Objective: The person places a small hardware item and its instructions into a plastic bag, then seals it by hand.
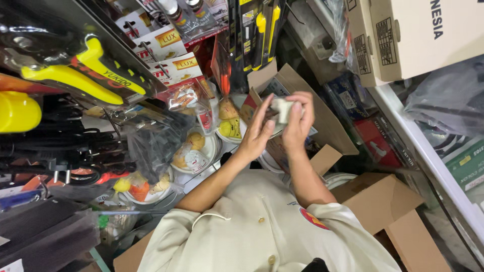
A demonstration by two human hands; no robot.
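Head view: both hands are raised in front of the chest over an open cardboard box (pixel 295 108). The right hand (pixel 298 121) has its fingers (pixel 302 100) curled tight around a small crumpled white packet (pixel 282 110). The left hand (pixel 257 133) stands beside it with flat, spread fingers pressing the packet's side, holding nothing of its own.

The packet sits high above a crowded floor. If the grip loosened, I judge it would drop into the box or among the round white containers (pixel 196 151) of small goods below and be hard to find.

Room is tight. Hanging yellow-handled tools (pixel 85 75) and bagged items crowd the left, stacked boxes (pixel 418 35) and a white shelf edge (pixel 428 156) close the right, and another open carton (pixel 388 206) lies beside the right elbow. The only free space is straight up and towards the body.
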